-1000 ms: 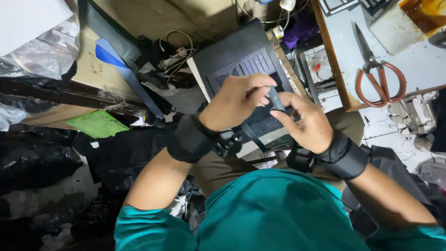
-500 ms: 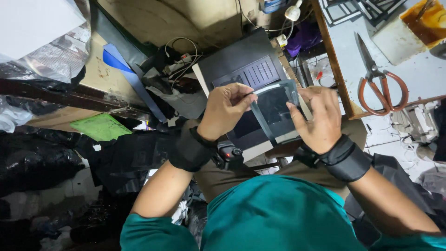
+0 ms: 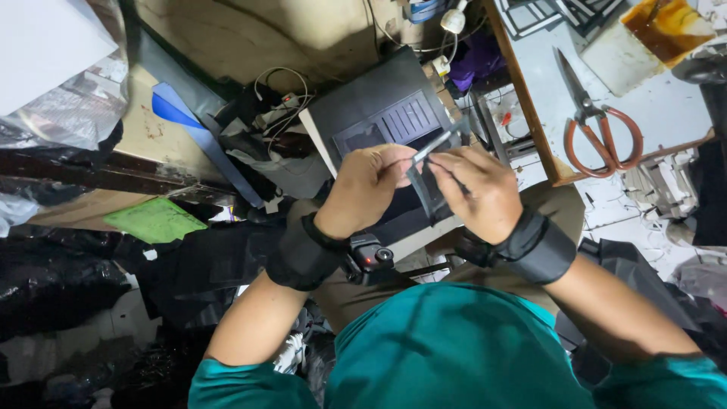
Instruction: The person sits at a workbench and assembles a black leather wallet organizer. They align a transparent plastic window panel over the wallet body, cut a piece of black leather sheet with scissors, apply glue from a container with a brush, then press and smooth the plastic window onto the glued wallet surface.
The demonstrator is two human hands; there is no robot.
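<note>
My left hand (image 3: 369, 187) and my right hand (image 3: 478, 191) meet in front of my chest, both pinching a small dark, shiny plastic pouch (image 3: 425, 182). The left fingers hold its upper left edge, the right fingers grip its right side. What is inside the pouch is hidden. Both wrists wear black bands, and a small camera (image 3: 369, 257) with a red light sits on the left one. A black flat box (image 3: 379, 113) with a ribbed panel lies just beyond my hands.
A wooden-edged table (image 3: 530, 121) at the right carries orange-handled scissors (image 3: 598, 129) and a stained tray (image 3: 659, 30). Cables (image 3: 276, 95), a blue strip (image 3: 197, 129), a green sheet (image 3: 155, 220) and black plastic bags (image 3: 68, 280) crowd the floor at left.
The dark piece I held has turned from flat-on to edge-on between my fingers. Both hands have closed together around it and risen slightly.
</note>
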